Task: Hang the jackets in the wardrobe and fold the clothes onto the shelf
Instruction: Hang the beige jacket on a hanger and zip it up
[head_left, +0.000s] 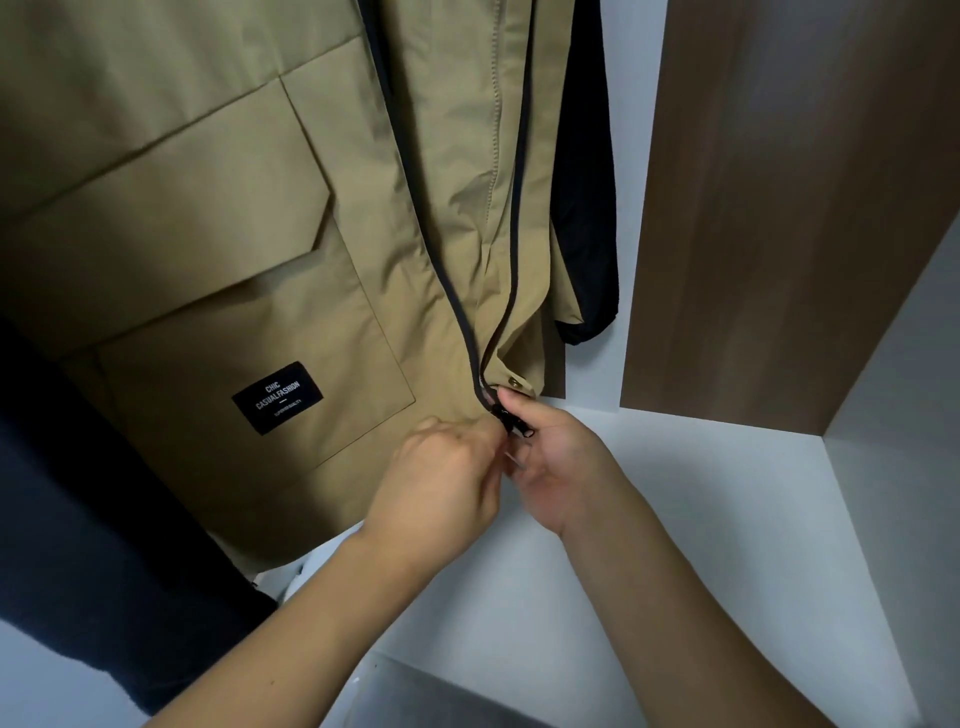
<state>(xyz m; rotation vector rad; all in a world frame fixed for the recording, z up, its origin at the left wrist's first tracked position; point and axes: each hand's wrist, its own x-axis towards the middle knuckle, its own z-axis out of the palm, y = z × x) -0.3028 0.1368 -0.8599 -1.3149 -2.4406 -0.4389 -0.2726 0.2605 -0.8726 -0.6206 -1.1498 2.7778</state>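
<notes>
A khaki jacket (270, 249) hangs inside the wardrobe, with a large front pocket and a black label (275, 397). Its dark zipper (511, 234) runs down the front, parted in a narrow gap above the hem. My left hand (441, 483) pinches the hem of the left front panel beside the zipper's bottom end. My right hand (550, 462) grips the black zipper slider (511, 421) at the hem of the right panel. Both hands touch at the zipper's base.
A black garment (587, 208) hangs behind the khaki jacket on the right. A dark navy garment (78, 493) hangs at the left. The wardrobe has a white floor (649, 467), a white right wall (893, 493) and a wood-grain back panel (779, 208).
</notes>
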